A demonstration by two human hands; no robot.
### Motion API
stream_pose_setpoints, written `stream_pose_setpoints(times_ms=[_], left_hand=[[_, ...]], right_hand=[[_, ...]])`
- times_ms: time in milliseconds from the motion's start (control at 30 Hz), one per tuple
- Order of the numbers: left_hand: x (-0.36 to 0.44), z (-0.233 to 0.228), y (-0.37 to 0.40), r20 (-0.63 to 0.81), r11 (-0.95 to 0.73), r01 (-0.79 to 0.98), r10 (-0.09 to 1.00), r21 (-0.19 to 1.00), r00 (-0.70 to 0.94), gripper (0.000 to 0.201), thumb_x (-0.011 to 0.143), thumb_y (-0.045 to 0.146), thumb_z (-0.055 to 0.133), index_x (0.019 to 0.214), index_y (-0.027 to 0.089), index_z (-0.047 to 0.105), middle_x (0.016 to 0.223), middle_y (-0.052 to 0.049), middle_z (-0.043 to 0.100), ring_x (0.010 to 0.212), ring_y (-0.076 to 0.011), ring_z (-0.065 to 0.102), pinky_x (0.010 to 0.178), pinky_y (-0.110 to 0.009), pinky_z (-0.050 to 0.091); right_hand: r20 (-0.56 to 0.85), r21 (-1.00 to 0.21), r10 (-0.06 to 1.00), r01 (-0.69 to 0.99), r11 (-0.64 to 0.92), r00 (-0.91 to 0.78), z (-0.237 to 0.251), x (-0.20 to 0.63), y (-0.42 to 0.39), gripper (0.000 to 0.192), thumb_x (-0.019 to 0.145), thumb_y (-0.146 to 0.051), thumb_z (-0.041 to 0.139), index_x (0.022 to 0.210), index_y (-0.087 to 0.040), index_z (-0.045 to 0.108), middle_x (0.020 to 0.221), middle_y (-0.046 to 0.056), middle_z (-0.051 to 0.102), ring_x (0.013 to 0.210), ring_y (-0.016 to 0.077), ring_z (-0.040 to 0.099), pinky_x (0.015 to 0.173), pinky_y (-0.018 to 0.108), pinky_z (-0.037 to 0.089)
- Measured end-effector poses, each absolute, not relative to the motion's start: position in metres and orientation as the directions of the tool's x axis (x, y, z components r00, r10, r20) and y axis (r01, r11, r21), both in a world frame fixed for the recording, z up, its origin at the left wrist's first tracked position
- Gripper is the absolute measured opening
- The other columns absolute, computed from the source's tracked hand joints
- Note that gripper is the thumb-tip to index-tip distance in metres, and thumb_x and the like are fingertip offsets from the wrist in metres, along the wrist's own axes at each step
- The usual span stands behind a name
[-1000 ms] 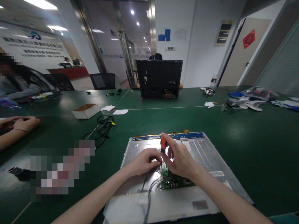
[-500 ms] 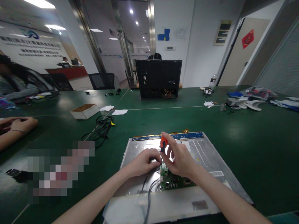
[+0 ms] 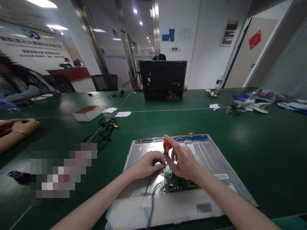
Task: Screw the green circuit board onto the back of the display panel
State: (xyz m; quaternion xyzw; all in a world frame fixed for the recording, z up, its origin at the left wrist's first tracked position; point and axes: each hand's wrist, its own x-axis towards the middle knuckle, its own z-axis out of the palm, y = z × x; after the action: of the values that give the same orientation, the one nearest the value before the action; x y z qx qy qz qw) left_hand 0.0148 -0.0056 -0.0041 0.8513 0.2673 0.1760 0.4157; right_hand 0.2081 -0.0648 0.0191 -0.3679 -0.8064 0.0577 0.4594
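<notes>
Your right hand [image 3: 183, 161] pinches the orange screwdriver [image 3: 166, 146] upright over the green circuit board [image 3: 178, 184] on the metal panel [image 3: 211, 156]; your left hand [image 3: 146, 164], fingers curled, rests right beside it.

One screwdriver [image 3: 166, 146], one circuit board [image 3: 178, 184], one cardboard box [image 3: 87, 113].

The person's left hand [image 3: 146, 165] and right hand [image 3: 184, 161] are bare, both forearms uncovered, without sleeves.

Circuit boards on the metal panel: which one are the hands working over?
The green board near the panel's front, under both hands; the blue strip lies untouched along the far edge.
</notes>
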Motion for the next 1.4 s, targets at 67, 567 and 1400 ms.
stream_pose_setpoints(times_ms=[67, 567, 1400], left_hand=[[0.015, -0.004, -0.005, 0.087, -0.514, 0.302, 0.602, 0.803, 0.794, 0.006, 0.085, 0.017, 0.062, 0.087, 0.016, 0.068, 0.090, -0.004, 0.070, 0.084, -0.0197, 0.062, 0.082, -0.031, 0.049], [0.016, 0.000, -0.007, 0.123, -0.544, 0.285, 0.594, 0.789, 0.795, 0.007, 0.086, 0.017, 0.061, 0.086, 0.016, 0.068, 0.087, -0.003, 0.070, 0.080, -0.0187, 0.061, 0.078, -0.029, 0.048], [0.015, -0.002, -0.006, 0.121, -0.532, 0.283, 0.602, 0.798, 0.789, 0.004, 0.086, 0.016, 0.063, 0.086, 0.017, 0.067, 0.086, -0.001, 0.068, 0.081, -0.0181, 0.061, 0.080, -0.029, 0.048]], right_hand=[[0.719, -0.411, 0.627, 0.545, 0.731, -0.299, 0.019, 0.207, -0.064, 0.064, 0.092, -0.018, 0.049, 0.150, -0.025, 0.024, 0.088, 0.003, 0.067, 0.049, 0.0119, 0.051, 0.050, 0.028, 0.045], [0.724, -0.398, 0.607, 0.521, 0.755, -0.327, 0.019, 0.207, -0.064, 0.060, 0.092, -0.018, 0.051, 0.148, -0.024, 0.028, 0.094, 0.005, 0.069, 0.055, 0.0128, 0.057, 0.050, 0.027, 0.045], [0.729, -0.381, 0.613, 0.564, 0.733, -0.305, 0.017, 0.207, -0.063, 0.066, 0.092, -0.020, 0.051, 0.151, -0.025, 0.023, 0.089, 0.003, 0.068, 0.050, 0.0117, 0.050, 0.048, 0.027, 0.041]])
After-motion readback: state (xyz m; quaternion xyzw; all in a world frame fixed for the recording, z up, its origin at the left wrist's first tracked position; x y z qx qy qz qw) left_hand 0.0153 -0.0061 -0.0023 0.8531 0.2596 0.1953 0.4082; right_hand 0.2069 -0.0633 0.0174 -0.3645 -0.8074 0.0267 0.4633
